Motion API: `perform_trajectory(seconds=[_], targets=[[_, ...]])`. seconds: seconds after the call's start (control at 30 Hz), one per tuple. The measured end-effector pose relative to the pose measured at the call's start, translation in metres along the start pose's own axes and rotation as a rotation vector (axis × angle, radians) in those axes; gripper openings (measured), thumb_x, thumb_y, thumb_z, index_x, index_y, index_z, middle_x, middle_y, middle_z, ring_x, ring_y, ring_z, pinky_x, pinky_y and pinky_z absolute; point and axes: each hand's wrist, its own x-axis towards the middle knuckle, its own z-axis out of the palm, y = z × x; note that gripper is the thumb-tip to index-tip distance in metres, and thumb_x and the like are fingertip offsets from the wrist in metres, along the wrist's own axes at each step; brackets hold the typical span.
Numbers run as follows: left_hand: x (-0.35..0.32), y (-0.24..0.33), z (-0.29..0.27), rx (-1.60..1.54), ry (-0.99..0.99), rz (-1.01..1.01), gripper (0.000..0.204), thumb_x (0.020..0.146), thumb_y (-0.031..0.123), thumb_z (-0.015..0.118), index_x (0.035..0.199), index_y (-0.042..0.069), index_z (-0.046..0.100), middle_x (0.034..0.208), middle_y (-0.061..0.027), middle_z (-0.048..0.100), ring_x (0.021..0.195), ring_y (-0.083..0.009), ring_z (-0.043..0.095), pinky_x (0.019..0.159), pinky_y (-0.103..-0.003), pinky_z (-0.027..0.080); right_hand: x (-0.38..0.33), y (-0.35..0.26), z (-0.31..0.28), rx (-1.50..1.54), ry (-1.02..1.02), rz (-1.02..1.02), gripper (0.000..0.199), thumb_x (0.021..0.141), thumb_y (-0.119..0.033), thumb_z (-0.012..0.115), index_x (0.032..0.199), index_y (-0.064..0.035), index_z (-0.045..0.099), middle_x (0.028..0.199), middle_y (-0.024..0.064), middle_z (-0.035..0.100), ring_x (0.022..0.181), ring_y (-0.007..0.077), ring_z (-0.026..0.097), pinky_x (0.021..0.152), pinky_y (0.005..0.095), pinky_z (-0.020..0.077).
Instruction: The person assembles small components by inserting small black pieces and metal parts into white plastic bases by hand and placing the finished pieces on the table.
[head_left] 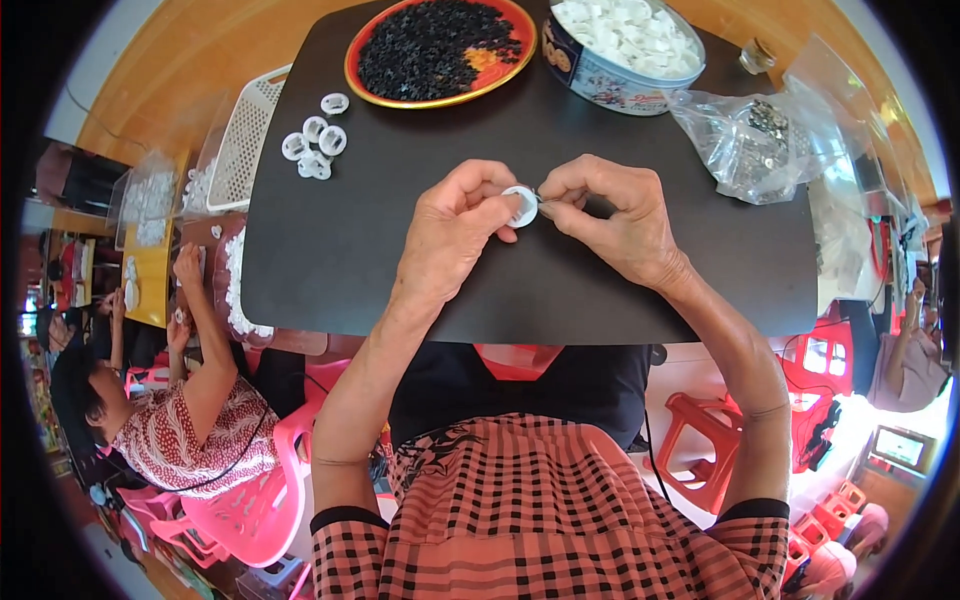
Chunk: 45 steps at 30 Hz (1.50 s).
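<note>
The left hand (447,228) pinches a round, white plastic piece (527,213) above the smooth dark desk (340,250); the right hand (622,215), a tiny dark bit (539,196) at the piece's right rim. Far, jagged black pieces (420,50) cover a glossy red tray (490,74).

The piece (540,198) in the right grip (615,215) is too small to identify; the top edge crops the tray (425,104).
</note>
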Motion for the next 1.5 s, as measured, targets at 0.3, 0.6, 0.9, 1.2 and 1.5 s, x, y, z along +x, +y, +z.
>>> perform_trajectory(seconds=[0.3,0.6,0.9,1.2,1.5], targets=[[0.001,0.0,0.001,0.076,0.034,0.047,0.013,0.088,0.003,0.06,0.1,-0.001,0.061,0.087,-0.0022,0.061,0.077,-0.0073,0.056,0.066,-0.023,0.049,0.006,0.007,0.002,-0.03,-0.029,-0.095,0.013,0.079,0.005,0.066,0.091,0.0001,0.066,0.085,0.006,0.065,0.071,0.01,0.058,0.064,0.0234,0.0485],[-0.001,0.002,0.0,0.083,0.057,-0.01,0.014,0.089,0.005,0.056,0.101,-0.001,0.062,0.086,-0.0036,0.063,0.075,-0.0085,0.059,0.068,-0.022,0.049,0.007,0.012,0.005,-0.066,-0.001,-0.106,0.011,0.078,0.005,0.066,0.087,0.0004,0.064,0.081,0.0059,0.064,0.067,0.0106,0.059,0.06,0.0238,0.0492],[0.0,-0.005,-0.004,-0.048,-0.045,-0.018,0.019,0.09,0.004,0.056,0.106,-0.004,0.06,0.094,-0.0071,0.063,0.083,-0.0122,0.06,0.077,-0.025,0.051,0.008,0.017,0.006,0.023,0.019,-0.068,0.009,0.08,0.004,0.065,0.088,-0.0006,0.064,0.082,0.0055,0.065,0.066,0.0105,0.061,0.06,0.0241,0.05],[0.001,-0.006,-0.001,-0.177,-0.001,-0.02,0.017,0.089,0.005,0.059,0.102,-0.004,0.063,0.091,-0.0061,0.066,0.079,-0.01,0.06,0.076,-0.023,0.049,0.009,0.018,0.003,0.015,0.03,-0.067,0.01,0.08,0.004,0.065,0.088,-0.0002,0.063,0.082,0.0051,0.065,0.066,0.0101,0.06,0.06,0.0235,0.0492],[0.0,-0.006,-0.002,-0.166,0.022,0.046,0.018,0.091,0.007,0.058,0.102,-0.006,0.063,0.097,-0.0103,0.064,0.083,-0.0143,0.06,0.072,-0.027,0.05,0.005,0.022,0.006,0.111,0.034,-0.024,0.011,0.08,0.005,0.065,0.089,-0.0004,0.064,0.084,0.0047,0.065,0.07,0.0098,0.061,0.063,0.0233,0.0502]])
